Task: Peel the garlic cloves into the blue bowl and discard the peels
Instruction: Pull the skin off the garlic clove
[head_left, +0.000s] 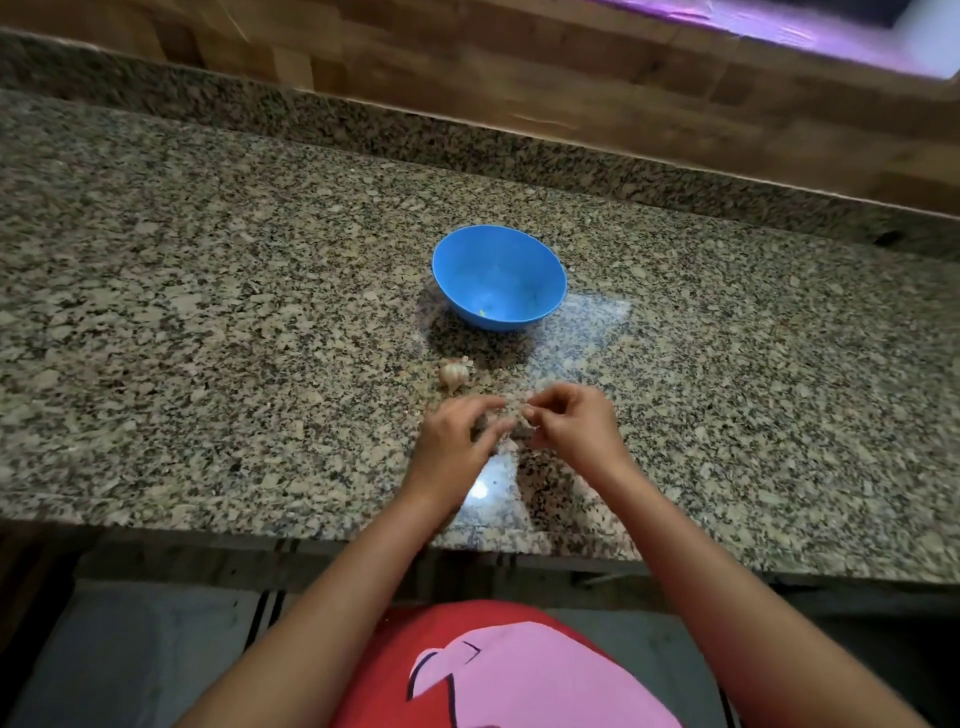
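Pinching blurred scrap (523, 422): right hand (574, 428), fingers curled; left hand (454, 441) grip indiscernible.

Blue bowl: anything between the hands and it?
Nothing visible blocks it. A garlic head lies on the counter just beyond the left hand, left of the straight line to the blue bowl.

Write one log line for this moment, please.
left hand: at blurred clove | right hand: pinching clove | garlic bulb: on counter | blue bowl: upright, no cloves visible
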